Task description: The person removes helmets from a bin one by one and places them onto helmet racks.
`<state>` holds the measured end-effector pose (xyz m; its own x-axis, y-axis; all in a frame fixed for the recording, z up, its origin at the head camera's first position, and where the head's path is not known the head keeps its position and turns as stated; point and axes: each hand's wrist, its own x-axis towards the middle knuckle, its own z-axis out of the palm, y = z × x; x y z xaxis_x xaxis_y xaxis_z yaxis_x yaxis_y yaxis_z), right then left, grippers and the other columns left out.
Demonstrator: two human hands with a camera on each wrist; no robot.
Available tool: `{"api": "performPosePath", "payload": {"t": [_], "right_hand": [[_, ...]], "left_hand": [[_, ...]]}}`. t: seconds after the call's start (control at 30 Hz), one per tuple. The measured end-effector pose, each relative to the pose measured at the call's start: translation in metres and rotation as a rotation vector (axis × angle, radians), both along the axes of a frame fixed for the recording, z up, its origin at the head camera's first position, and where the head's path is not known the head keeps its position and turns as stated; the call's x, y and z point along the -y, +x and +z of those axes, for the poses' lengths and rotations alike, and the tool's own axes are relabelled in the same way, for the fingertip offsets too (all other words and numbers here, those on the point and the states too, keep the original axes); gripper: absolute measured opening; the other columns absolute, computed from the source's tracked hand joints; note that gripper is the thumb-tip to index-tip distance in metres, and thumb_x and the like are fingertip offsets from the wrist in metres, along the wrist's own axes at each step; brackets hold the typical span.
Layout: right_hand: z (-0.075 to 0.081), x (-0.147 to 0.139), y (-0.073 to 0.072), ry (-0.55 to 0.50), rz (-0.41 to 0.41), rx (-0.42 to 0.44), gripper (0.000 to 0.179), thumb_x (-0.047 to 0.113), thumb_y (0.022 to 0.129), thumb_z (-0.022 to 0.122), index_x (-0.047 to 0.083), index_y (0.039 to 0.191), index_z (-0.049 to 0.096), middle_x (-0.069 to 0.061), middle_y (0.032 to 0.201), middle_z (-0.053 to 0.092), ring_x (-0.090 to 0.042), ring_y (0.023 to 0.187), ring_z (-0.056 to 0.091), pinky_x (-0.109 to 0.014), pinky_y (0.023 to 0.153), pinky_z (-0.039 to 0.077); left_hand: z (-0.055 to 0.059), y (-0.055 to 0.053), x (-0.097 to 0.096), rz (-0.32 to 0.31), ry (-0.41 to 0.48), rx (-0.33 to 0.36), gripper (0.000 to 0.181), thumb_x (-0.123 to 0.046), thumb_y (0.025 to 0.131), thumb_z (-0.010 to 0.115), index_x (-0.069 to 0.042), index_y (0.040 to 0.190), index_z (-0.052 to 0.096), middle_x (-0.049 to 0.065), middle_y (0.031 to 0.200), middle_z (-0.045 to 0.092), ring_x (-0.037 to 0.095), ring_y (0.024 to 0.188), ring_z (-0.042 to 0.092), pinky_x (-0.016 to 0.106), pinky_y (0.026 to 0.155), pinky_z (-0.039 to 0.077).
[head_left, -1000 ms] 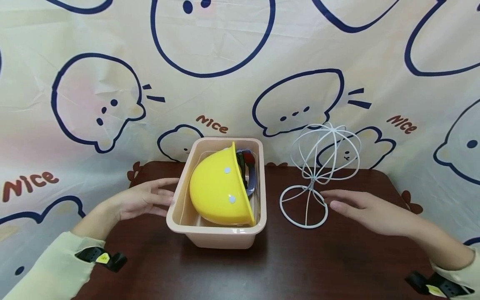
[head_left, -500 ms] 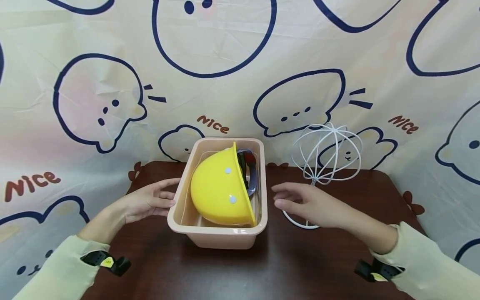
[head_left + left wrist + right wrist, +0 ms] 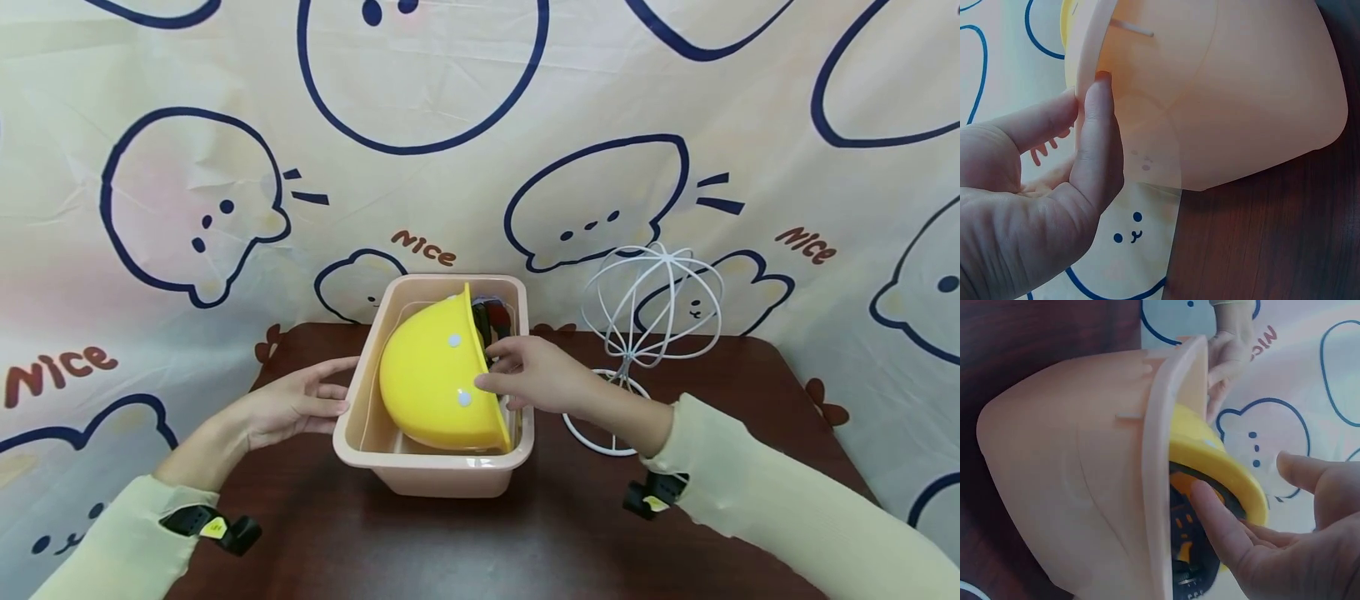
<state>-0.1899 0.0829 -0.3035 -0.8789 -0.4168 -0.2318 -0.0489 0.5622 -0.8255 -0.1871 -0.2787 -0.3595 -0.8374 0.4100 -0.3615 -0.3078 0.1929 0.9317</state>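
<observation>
Plainly, the glossy yellow plastic hard hat (image 3: 431, 379) lay on its side within a deep, peach-coloured rectangular plastic bin (image 3: 433, 461), its domed crown turned toward nine o'clock and its hollow facing three. Pale round studs (image 3: 453, 341) dotted the shell. From the right wrist view, the brim rose above the bin's lip, and a black inner harness (image 3: 1207, 547) with orange patches showed inside the hollow.

The left hand (image 3: 292, 404) was at the bin's nine o'clock side, fingers and thumb reaching to the rim and touching it; whether they pinched the lip or merely rested against it, I could not tell. The right hand (image 3: 543, 375) came in from four o'clock, across the bin's three o'clock rim. Its thumb was spread away from the fingers, the fingers at the hat's hollow and the thumb near the brim; whether they touched the hat was unclear.

At about two o'clock from the bin, well apart from it, a white wire stand (image 3: 627, 361) stood upright, with a round cage above a ring base partly hidden by the right forearm. Everything stood on a dark reddish-brown table (image 3: 420, 550). At twelve o'clock hung a cream sheet (image 3: 427, 200) printed with navy cartoon outlines and red-brown "Nice" lettering.
</observation>
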Motion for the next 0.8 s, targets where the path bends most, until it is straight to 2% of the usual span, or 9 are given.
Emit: {"api": "performPosePath", "payload": {"t": [0.2,0.33,0.43,0.63,0.8], "right_hand": [[-0.005,0.014,-0.003,0.007,-0.032,0.045,0.060,0.022,0.089,0.081,0.006,0.141,0.054,-0.010,0.114,0.067,-0.020,0.090,0.072,-0.036,0.068,0.064],[-0.004,0.017,-0.004,0.027,-0.035,0.034,0.060,0.015,0.088,0.081,0.004,0.141,0.054,-0.012,0.111,0.068,-0.020,0.090,0.072,-0.036,0.065,0.064],[-0.003,0.019,-0.004,0.049,-0.032,0.000,0.055,0.010,0.088,0.080,0.004,0.137,0.057,-0.011,0.108,0.068,-0.019,0.086,0.071,-0.034,0.064,0.064],[-0.004,0.021,-0.003,0.055,-0.016,-0.109,0.032,0.004,0.091,0.074,0.001,0.122,0.064,-0.008,0.093,0.067,-0.018,0.077,0.069,-0.030,0.062,0.062],[-0.003,0.021,-0.003,0.043,-0.024,-0.139,0.029,0.002,0.094,0.069,0.000,0.122,0.064,-0.007,0.091,0.066,-0.017,0.079,0.069,-0.028,0.063,0.062]], "left_hand": [[-0.001,0.001,0.002,-0.003,0.006,0.008,0.090,-0.006,0.097,0.068,-0.007,0.163,0.007,0.016,0.129,0.064,0.035,0.112,0.069,0.050,0.094,0.055],[-0.002,0.001,0.002,-0.004,0.008,0.004,0.089,-0.006,0.097,0.068,-0.007,0.163,0.007,0.016,0.128,0.064,0.035,0.111,0.069,0.050,0.094,0.055],[-0.002,0.001,0.002,-0.001,0.011,0.002,0.089,-0.006,0.098,0.068,-0.007,0.163,0.007,0.016,0.127,0.065,0.035,0.111,0.069,0.049,0.093,0.056],[-0.002,0.001,0.002,0.005,0.021,-0.006,0.089,-0.005,0.098,0.067,-0.006,0.163,0.007,0.014,0.125,0.066,0.032,0.108,0.071,0.046,0.091,0.058],[-0.001,0.003,0.000,0.019,0.012,-0.015,0.088,-0.005,0.098,0.067,-0.006,0.163,0.009,0.014,0.124,0.066,0.030,0.106,0.071,0.045,0.090,0.058]]}}
